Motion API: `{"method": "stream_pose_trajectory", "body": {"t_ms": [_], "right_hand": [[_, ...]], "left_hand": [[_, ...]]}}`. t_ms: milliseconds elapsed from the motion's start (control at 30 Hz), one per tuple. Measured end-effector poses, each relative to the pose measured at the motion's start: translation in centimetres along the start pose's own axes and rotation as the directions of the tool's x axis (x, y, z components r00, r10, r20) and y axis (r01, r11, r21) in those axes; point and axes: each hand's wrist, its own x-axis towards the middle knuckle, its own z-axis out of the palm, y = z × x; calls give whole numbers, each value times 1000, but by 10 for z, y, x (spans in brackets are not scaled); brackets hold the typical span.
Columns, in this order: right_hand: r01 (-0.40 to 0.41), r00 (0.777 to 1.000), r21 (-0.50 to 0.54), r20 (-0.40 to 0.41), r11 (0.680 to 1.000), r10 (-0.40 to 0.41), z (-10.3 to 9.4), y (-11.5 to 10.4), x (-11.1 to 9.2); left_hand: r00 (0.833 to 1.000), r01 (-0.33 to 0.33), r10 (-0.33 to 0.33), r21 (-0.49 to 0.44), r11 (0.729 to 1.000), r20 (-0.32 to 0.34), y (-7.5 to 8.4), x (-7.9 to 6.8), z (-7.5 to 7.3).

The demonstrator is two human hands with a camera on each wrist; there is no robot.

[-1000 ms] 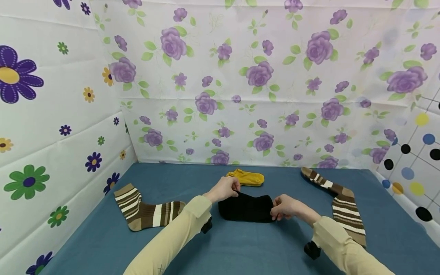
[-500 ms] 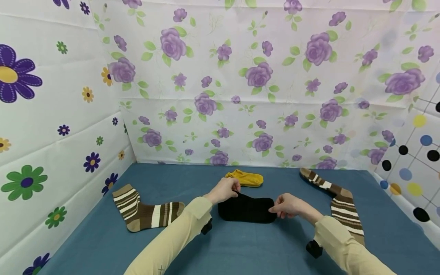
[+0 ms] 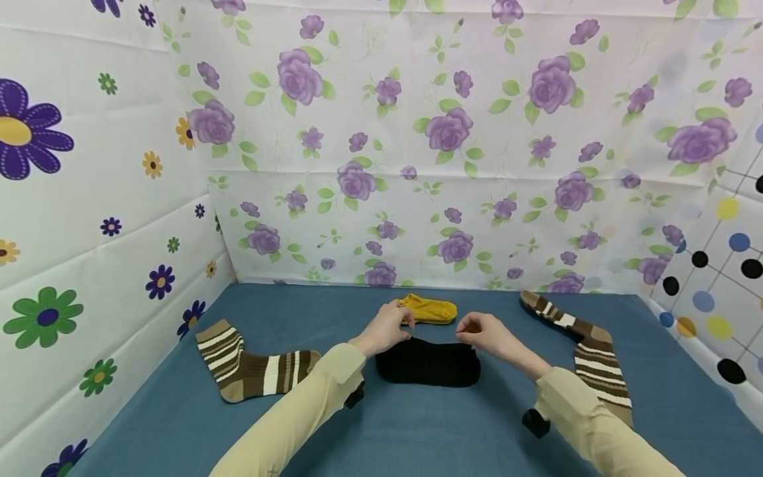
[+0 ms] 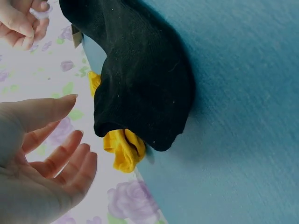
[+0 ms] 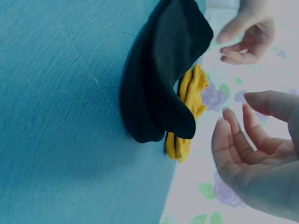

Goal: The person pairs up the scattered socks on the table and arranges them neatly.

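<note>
A black sock (image 3: 428, 364) lies flat on the blue cloth, in the middle of the head view. My left hand (image 3: 387, 326) hovers just past its left end, thumb and fingers apart with nothing between them, as the left wrist view shows. Over the sock's right end is my right hand (image 3: 485, 332), its fingers loosely bent and holding nothing. In the right wrist view a gap separates those fingertips (image 5: 222, 122) from the sock (image 5: 161, 79). Behind the black sock lies a yellow sock (image 3: 430, 310), partly covered by my left hand in the head view.
To the left a brown-and-white striped sock (image 3: 256, 364) lies on the blue cloth (image 3: 381, 434). Another striped sock (image 3: 587, 344) lies on the right, partly behind my right sleeve (image 3: 581, 404). A flowered sheet (image 3: 357, 218) hangs along the back edge.
My right hand has let go of the black sock's right end and moved up and slightly left. My left hand has released its end too. The sock has settled flat.
</note>
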Motion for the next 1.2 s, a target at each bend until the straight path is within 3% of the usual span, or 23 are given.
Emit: {"method": "stream_pose_trajectory", "body": {"t_ms": [100, 233, 400, 633, 1200], "right_hand": [[70, 997, -89, 25, 994, -68, 4, -2, 3], [89, 994, -166, 83, 982, -76, 8, -2, 7], [110, 984, -201, 159, 973, -79, 11, 1, 7], [147, 969, -229, 231, 962, -93, 15, 9, 2], [182, 949, -309, 305, 934, -84, 21, 17, -5]], "left_hand": [[1000, -14, 14, 3, 1000, 12, 2, -2, -1], [998, -33, 31, 31, 999, 57, 6, -5, -1], [993, -52, 39, 118, 992, 114, 10, -10, 2], [979, -31, -14, 213, 977, 205, 5, -18, 11], [972, 3, -50, 201, 980, 230, 0, -31, 16]]}}
